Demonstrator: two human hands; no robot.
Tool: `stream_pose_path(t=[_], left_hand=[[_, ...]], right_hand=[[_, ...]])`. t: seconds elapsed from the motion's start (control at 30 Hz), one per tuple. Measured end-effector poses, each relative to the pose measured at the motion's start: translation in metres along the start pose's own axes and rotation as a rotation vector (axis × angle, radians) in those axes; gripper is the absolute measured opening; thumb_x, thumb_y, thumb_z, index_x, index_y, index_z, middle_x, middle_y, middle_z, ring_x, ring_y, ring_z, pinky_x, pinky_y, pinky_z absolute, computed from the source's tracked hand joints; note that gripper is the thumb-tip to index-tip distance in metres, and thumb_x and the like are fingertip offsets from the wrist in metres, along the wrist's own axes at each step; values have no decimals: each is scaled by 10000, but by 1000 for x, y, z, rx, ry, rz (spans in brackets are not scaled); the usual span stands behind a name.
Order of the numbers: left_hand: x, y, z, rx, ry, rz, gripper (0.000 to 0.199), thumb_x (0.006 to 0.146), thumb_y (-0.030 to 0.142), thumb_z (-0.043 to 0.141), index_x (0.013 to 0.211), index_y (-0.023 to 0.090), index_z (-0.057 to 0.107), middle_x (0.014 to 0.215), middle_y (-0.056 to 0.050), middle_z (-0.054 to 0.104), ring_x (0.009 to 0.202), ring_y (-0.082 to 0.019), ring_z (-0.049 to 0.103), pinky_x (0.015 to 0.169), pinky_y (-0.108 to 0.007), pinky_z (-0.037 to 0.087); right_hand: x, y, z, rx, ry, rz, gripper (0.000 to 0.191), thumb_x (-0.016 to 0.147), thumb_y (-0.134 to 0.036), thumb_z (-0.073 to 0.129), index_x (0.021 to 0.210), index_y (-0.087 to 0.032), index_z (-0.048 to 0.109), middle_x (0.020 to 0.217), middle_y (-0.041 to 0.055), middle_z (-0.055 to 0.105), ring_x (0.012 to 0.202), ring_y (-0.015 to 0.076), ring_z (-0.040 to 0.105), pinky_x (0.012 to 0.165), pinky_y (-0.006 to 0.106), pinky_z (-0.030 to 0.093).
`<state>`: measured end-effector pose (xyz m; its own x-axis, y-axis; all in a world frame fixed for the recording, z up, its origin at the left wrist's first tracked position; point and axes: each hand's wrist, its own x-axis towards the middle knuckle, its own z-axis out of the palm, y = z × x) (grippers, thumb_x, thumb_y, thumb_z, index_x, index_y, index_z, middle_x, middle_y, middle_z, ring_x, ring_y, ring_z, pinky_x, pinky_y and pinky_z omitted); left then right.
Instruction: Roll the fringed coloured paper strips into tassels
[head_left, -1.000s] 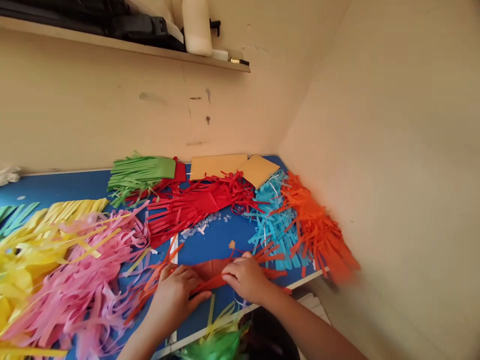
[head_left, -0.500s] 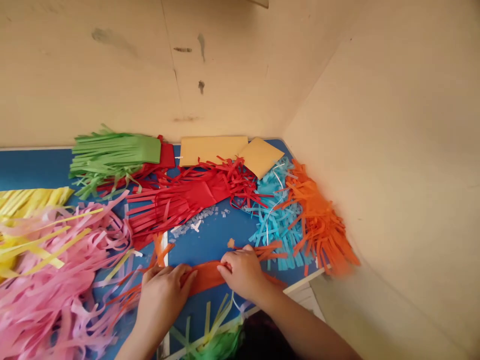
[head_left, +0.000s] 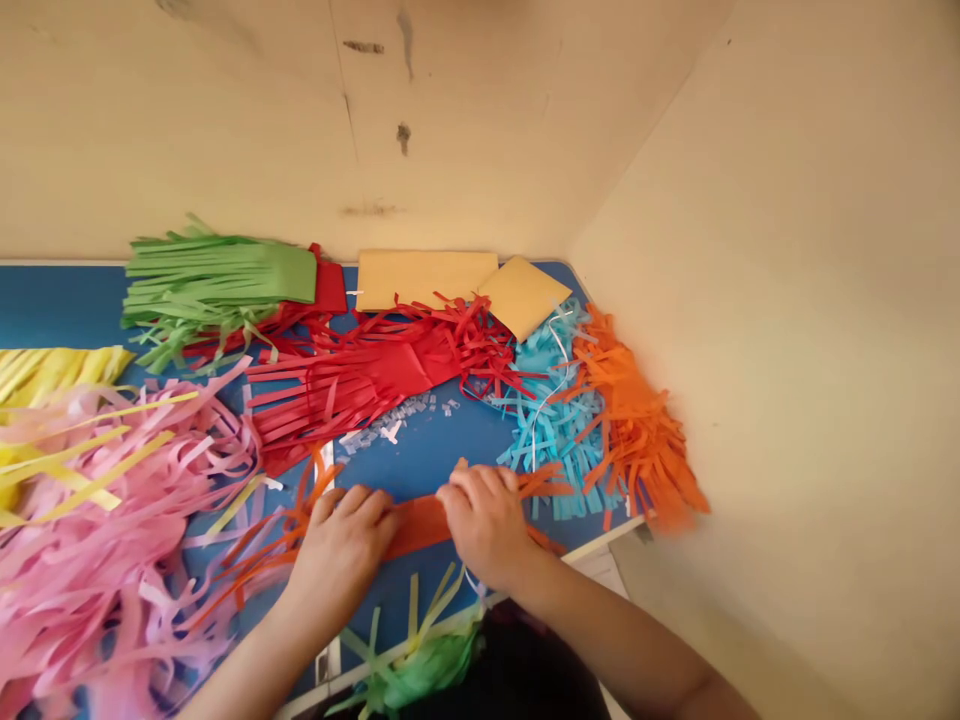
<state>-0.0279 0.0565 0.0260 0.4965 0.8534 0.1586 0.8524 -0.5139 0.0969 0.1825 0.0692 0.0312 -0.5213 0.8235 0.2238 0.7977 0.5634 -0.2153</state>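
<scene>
Blue tabletop point(head_left: 67, 300) | pink paper fringe point(head_left: 112, 500) left of left grip | orange paper fringe point(head_left: 420, 525) between both grips, touching each | left grip point(head_left: 341, 550) wide, fingers spread flat on the orange band | right grip point(head_left: 484, 525) narrow, fingers bunched on its right end

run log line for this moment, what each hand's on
left hand: on orange fringed paper | right hand: on same strip | nearby: red fringed paper, light blue fringed paper | surface: blue table
</scene>
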Motion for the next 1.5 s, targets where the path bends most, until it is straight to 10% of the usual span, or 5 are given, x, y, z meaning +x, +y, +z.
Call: stream_pose_path(t=[0.1,0.23,0.6,1.5], left_hand=[[0,7,-5,-19,-50,149,204,838,57,528,825,207,665,762,-14,663,742,-221,597,835,-421,385],[-14,15,-5,-32,-13,93,234,803,180,548,1004,172,668,958,-86,708,887,-286,633,966,-539,347],[-33,-3,18,-56,245,58,149,866,162,528,906,180,670,889,-60,747,823,-243,668,957,-521,370],[-13,-11,18,-30,99,-178,403,962,376,459,614,212,581,626,-13,644,719,-239,663,759,-409,342]], right_hand=[[-3,2,1,110,-206,-234,112,842,-183,564,949,-182,599,925,61,659,850,215,548,764,355,332],[-3,15,-2,207,-298,-197,345,738,-209,591,1079,-161,576,1067,80,637,973,238,539,852,367,343],[-3,40,4,299,-260,-171,184,728,-134,560,893,-189,619,1017,30,662,929,184,576,867,374,260],[12,34,18,131,-207,182,246,900,-316,652,709,-184,571,796,11,635,769,168,559,736,323,266]])
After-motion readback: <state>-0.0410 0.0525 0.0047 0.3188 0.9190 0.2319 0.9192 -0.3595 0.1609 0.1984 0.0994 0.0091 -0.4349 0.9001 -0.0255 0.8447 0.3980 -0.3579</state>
